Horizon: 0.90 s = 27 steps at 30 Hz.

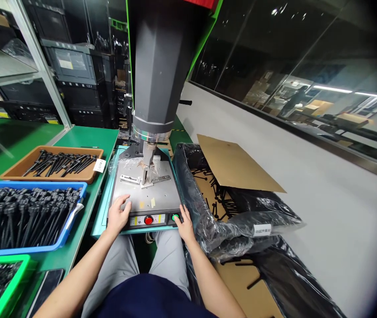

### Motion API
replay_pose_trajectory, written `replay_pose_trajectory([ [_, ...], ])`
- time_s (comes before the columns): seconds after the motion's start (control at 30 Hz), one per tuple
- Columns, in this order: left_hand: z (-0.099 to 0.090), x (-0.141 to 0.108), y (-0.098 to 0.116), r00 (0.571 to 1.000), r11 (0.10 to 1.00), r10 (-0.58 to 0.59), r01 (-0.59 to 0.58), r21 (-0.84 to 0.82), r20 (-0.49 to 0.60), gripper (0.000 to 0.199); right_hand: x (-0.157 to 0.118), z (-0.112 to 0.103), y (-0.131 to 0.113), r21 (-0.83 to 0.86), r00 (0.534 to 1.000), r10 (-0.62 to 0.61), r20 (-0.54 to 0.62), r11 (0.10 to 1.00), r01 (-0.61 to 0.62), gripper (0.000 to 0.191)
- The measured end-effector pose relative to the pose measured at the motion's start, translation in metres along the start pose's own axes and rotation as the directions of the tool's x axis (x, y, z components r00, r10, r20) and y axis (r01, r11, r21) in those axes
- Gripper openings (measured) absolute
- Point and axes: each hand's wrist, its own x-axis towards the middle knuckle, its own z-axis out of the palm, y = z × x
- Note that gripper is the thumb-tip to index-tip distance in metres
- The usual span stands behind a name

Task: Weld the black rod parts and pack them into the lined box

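My left hand (119,216) rests at the left front corner of the machine's metal base plate (166,198), fingers apart and holding nothing. Across from it, my right hand (185,226) lies on the right front corner with its fingers stretched out. Its thumb touches the green button (175,217). Between the hands, a red button (148,220) sits on the front panel. A grey press head (157,75) comes down over the plate, and its metal tip (148,154) meets a small upright fixture (146,176). Whatever the fixture holds is too small to make out.
On the green bench at left stand a brown tray (92,177) and a blue tray (65,236) of black ribbed parts, plus a green bin (19,282) of small black parts. To the right, a plastic-lined box (196,198) of black parts stands under a cardboard sheet (238,163).
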Motion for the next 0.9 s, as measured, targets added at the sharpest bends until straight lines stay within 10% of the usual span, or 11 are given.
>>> replay_pose_trajectory([
  [0.43, 0.048, 0.119, 0.038, 0.986, 0.860, -0.095, 0.151, -0.488, 0.138, 0.071, 0.009, -0.009, -0.009, 0.041, 0.997, 0.073, -0.036, 0.997, -0.072, 0.052],
  [0.63, 0.053, 0.126, 0.042, 0.988, 0.879, -0.123, 0.150, -0.452, 0.089, 0.056, 0.042, -0.013, -0.065, 0.109, 0.978, 0.024, -0.206, 0.994, -0.001, 0.039],
  [0.9, 0.052, 0.133, 0.043, 0.957, 0.728, -0.240, 0.289, -0.621, 0.164, 0.053, 0.111, 0.041, -0.137, 0.357, 0.999, 0.013, 0.041, 0.934, -0.026, 0.026],
])
